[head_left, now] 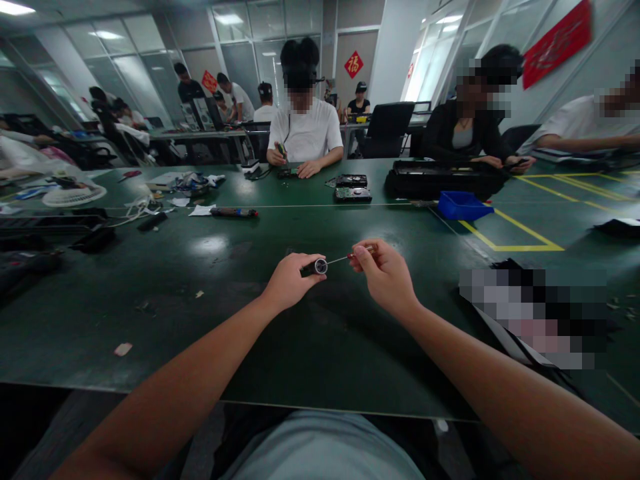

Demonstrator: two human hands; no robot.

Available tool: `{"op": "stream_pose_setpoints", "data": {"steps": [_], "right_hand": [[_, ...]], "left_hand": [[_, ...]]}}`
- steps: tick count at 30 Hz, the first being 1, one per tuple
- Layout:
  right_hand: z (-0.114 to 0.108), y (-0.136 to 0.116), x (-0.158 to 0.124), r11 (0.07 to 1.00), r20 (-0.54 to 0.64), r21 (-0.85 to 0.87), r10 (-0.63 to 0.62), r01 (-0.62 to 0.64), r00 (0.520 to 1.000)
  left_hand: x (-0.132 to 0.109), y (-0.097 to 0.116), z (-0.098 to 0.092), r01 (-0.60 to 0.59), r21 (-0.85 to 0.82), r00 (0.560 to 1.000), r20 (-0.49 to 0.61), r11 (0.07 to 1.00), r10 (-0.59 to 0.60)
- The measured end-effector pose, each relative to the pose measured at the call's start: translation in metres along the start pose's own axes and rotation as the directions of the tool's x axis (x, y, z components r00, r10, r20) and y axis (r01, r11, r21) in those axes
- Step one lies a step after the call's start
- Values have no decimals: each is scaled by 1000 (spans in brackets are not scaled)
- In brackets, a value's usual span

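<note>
My left hand (293, 280) is closed around a short black cylinder (316, 267) with a pale ring at its open end, which faces me and to the right. Its exact kind does not show. In my right hand (385, 277) is a screwdriver (354, 256) with a reddish, see-through handle, gripped between thumb and fingers. The thin metal shaft points left, its tip at the rim of the cylinder; whether it reaches inside I cannot tell. Both hands are above the middle of the green table (320, 360).
Across the table a person in a white shirt (310, 127) works on a small part. Opened hard drives (353, 194), a blue bin (463, 205) and a long black unit (443, 179) stand further back. A pen-like tool (235, 212) lies left, a blurred-out dark object (530, 320) right.
</note>
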State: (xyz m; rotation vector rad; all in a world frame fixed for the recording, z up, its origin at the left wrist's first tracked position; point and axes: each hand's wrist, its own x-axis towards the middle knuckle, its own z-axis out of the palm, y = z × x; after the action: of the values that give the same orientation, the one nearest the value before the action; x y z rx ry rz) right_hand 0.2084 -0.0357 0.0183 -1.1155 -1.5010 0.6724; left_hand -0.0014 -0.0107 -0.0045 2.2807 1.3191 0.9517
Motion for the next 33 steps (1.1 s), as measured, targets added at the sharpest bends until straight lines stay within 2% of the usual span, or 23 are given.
{"op": "stream_pose_setpoints", "data": {"steps": [3,5,13,18,22,28,33], "right_hand": [[-4,-5,-2,984,7,-177,-22,23,1000],[-5,-6,-3,971,15,-235,-42,44,999],[-4,-10,-6,935,180,-255,-204,246,962],[-5,-11,-7,915,189,-323,-187,241,964],[-4,-12,-6,911,159,-374,-124,176,979],[-3,-12,-6,910,180,-361,-145,203,973],[-5,-11,-6,926,177,-344,-101,158,979]], "left_hand": [[-1,-2,2,-12,4,1000,0,1000,12],[-1,-3,2,-18,4,1000,5,1000,18],[0,-5,2,-21,3,1000,17,1000,21],[-1,-5,2,-29,0,1000,10,1000,29],[-1,-6,2,-26,5,1000,9,1000,26],[0,-8,2,-23,0,1000,-11,1000,23],[-1,-8,2,-27,3,1000,10,1000,27]]}}
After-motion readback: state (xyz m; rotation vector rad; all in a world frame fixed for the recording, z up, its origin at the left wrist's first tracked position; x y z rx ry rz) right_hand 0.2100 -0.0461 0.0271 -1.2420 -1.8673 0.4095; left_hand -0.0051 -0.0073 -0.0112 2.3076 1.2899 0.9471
